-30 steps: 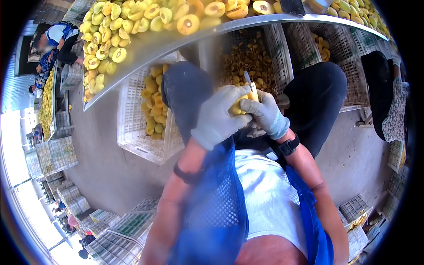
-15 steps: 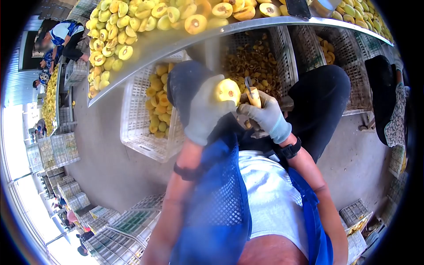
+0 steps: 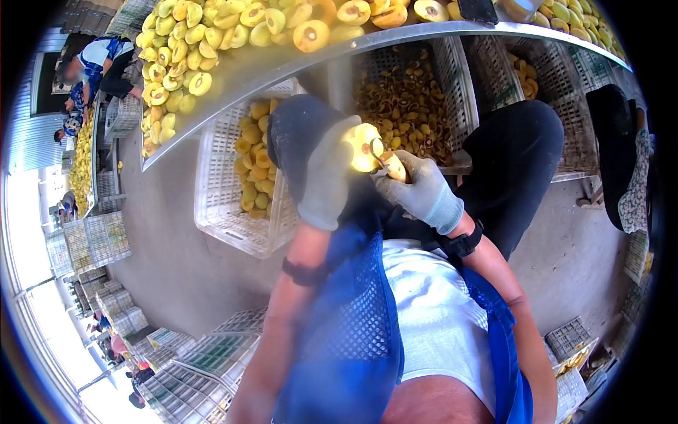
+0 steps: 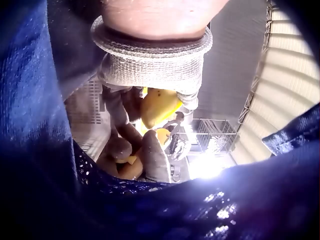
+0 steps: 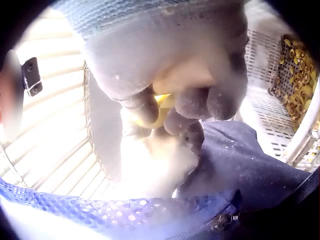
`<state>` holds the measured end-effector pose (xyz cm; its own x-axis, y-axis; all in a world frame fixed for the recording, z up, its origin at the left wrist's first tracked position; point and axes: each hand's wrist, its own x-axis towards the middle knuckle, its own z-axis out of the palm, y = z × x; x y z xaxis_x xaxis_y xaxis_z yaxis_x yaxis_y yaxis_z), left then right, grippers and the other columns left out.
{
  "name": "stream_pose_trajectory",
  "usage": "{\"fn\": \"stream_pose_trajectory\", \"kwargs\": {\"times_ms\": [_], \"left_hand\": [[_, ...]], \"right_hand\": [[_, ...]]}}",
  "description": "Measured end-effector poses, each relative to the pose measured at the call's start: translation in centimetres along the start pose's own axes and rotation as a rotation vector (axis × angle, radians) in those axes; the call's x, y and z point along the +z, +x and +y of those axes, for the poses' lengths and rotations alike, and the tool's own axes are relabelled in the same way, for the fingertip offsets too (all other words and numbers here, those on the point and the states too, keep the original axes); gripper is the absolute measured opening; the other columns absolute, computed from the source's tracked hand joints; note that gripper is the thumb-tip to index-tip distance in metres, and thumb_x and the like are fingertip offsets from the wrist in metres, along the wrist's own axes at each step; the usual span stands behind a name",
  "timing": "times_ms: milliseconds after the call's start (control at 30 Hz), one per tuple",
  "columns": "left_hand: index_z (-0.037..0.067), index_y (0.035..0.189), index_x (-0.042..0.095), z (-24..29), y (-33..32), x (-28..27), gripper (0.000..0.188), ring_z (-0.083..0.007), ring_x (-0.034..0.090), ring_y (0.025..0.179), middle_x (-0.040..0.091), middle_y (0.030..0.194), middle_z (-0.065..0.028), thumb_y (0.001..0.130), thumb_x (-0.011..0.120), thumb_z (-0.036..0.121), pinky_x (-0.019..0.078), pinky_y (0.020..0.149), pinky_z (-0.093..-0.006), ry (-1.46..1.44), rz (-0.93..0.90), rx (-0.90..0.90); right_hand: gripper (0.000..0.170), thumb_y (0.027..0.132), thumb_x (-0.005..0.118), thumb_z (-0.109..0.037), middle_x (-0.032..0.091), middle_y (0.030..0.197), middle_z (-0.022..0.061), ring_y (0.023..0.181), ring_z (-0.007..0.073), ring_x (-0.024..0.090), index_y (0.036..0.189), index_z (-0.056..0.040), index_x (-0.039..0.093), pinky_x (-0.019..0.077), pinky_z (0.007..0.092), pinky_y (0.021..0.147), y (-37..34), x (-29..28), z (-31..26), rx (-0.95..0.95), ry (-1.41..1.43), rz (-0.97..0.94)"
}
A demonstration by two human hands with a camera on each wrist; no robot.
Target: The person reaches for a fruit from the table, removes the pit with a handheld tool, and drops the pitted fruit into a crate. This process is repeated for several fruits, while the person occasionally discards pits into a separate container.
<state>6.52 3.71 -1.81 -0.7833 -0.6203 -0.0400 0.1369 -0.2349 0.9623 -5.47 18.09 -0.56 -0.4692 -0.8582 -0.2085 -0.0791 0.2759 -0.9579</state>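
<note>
In the head view my gloved left hand (image 3: 326, 180) holds up a yellow peach half (image 3: 362, 145), its cut face and reddish pit hollow showing. My gloved right hand (image 3: 424, 191) grips a pitting knife by its pale handle (image 3: 394, 168). The knife's thin curved metal blade (image 3: 375, 151) meets the cut face at the pit. The left wrist view shows the peach half (image 4: 161, 107) below the glove cuff, with the right hand's fingers close under it. Curled right fingers (image 5: 192, 102) appear in the right wrist view, where glare washes out much of the work.
A metal-edged table (image 3: 282, 71) heaped with peach halves runs across the front. Beneath it stand a white crate (image 3: 212, 226) of peach halves and a crate (image 3: 459, 92) of brown scraps between the knees. Other workers (image 3: 106, 56) and stacked crates (image 3: 99, 244) are at far left.
The left hand has drawn the peach half away from the right hand and turned its cut face up. The right hand has since brought the knife's blade down to the pit.
</note>
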Motion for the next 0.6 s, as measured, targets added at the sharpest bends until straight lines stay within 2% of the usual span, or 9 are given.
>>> {"fn": "stream_pose_trajectory", "kwargs": {"times_ms": [100,133,200,233,300,433,600], "left_hand": [[-0.003,0.137,0.054,-0.2,0.0,0.1,0.045,-0.0201,0.059,0.115,0.062,0.128,-0.0131,0.099,0.058,0.02,0.0463,0.103,-0.0328,0.009,0.008,-0.025],[-0.003,0.138,0.054,-0.4,0.0,0.1,0.045,-0.0203,0.059,0.116,0.061,0.13,-0.0135,0.099,0.059,0.019,0.0459,0.104,-0.0329,0.024,0.018,-0.033],[-0.002,0.139,0.053,-0.3,0.0,0.3,0.051,-0.0208,0.058,0.119,0.059,0.132,-0.0135,0.092,0.067,0.015,0.0454,0.105,-0.0332,0.232,-0.01,0.054],[-0.002,0.139,0.053,-0.1,0.1,0.4,0.055,-0.0211,0.057,0.12,0.059,0.133,-0.0135,0.089,0.071,0.014,0.0452,0.106,-0.0333,0.337,-0.025,0.097],[-0.002,0.138,0.053,0.6,-0.2,2.0,0.063,-0.0213,0.057,0.12,0.058,0.132,-0.0134,0.081,0.078,0.011,0.0452,0.106,-0.0334,0.344,0.007,0.054],[-0.002,0.131,0.056,0.3,-0.1,3.5,0.069,-0.0189,0.059,0.114,0.06,0.126,-0.0102,0.069,0.084,0.01,0.0485,0.1,-0.0314,0.483,0.106,0.016],[0.001,0.121,0.062,0.4,-0.1,3.1,0.057,-0.0164,0.062,0.105,0.064,0.117,-0.0078,0.07,0.085,0.013,0.0513,0.094,-0.0306,0.628,0.076,0.041]], "right_hand": [[0.032,0.085,0.073,-0.021,0.072,0.091,0.0212,0.082,0.0335,0.072,0.111,-0.0016,0.068,0.0543,0.0386,0.072,0.0,0.1,-0.5,0.022,-0.09,0.005],[0.028,0.086,0.073,-0.019,0.071,0.086,0.0185,0.076,0.0295,0.071,0.107,-0.0012,0.067,0.054,0.0373,0.069,0.0,0.3,-0.2,0.004,-0.106,0.022],[0.021,0.086,0.072,-0.016,0.069,0.075,0.013,0.065,0.0217,0.068,0.099,-0.0005,0.067,0.0533,0.0347,0.063,0.1,0.7,0.5,-0.034,-0.141,0.057],[0.023,0.086,0.071,-0.017,0.07,0.081,0.0163,0.072,0.0277,0.068,0.102,-0.0007,0.067,0.0536,0.0373,0.067,0.2,0.7,0.8,-0.022,-0.139,0.045],[0.028,0.086,0.07,-0.019,0.071,0.091,0.023,0.087,0.0398,0.07,0.106,-0.0011,0.068,0.0542,0.0425,0.075,0.2,0.7,1.3,0.001,-0.135,0.017],[0.026,0.086,0.067,-0.018,0.071,0.093,0.0233,0.088,0.0403,0.07,0.106,-0.0015,0.069,0.0543,0.0425,0.076,0.4,1.1,2.1,0.009,-0.178,0.0],[0.023,0.088,0.065,-0.014,0.072,0.095,0.0222,0.089,0.0378,0.071,0.107,-0.0017,0.07,0.0542,0.0409,0.079,0.0,1.0,2.0,0.028,-0.119,-0.069]]}}
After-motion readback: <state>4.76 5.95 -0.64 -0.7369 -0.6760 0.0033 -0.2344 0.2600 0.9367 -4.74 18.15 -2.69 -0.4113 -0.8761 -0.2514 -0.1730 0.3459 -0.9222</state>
